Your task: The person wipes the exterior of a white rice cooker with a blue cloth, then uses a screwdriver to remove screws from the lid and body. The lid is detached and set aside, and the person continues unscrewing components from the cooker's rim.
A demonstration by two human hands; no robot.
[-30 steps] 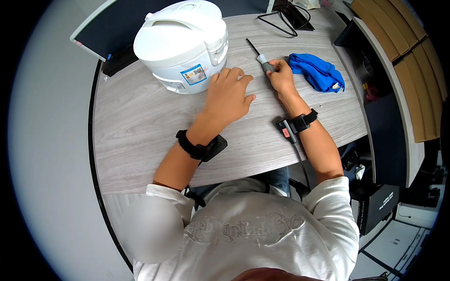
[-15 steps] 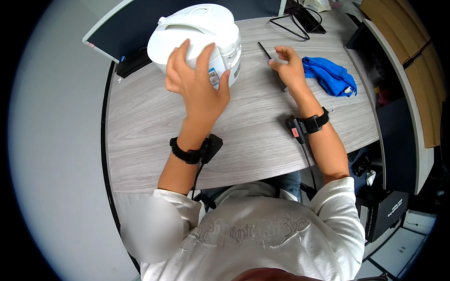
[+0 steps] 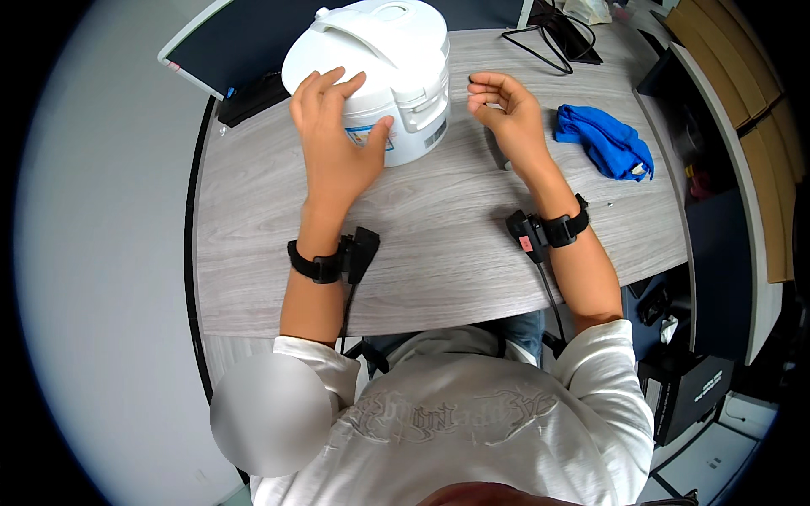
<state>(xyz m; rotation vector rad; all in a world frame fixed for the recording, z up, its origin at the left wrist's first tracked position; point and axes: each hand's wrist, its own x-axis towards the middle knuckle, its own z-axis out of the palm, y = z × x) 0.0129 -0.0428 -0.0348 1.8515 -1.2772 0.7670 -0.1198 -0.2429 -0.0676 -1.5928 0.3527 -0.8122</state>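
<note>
A white rice cooker (image 3: 378,72) stands at the back of the desk, its carry handle folded over the lid. My left hand (image 3: 331,139) is spread against its front left: fingertips at the lid's rim, thumb beside the blue label. Right of the cooker, my right hand (image 3: 515,126) has its fingers bent together around a thin black stick-like tool (image 3: 496,149). Most of that tool is hidden behind the hand, so its exact kind cannot be told. A crumpled blue cloth (image 3: 606,143) lies to the right of this hand. Both wrists wear black strapped devices with cables.
A dark partition (image 3: 245,46) runs behind the cooker, with a black box (image 3: 253,99) at its foot. Black cable (image 3: 540,42) lies at the back right. Shelves with cardboard (image 3: 717,63) border the right side, and a black box (image 3: 688,396) sits below.
The cooker has turned clockwise under my left hand, bringing its side catch further round to the front. My right hand has moved left and its fingers have closed; the thin tool has shifted with it.
</note>
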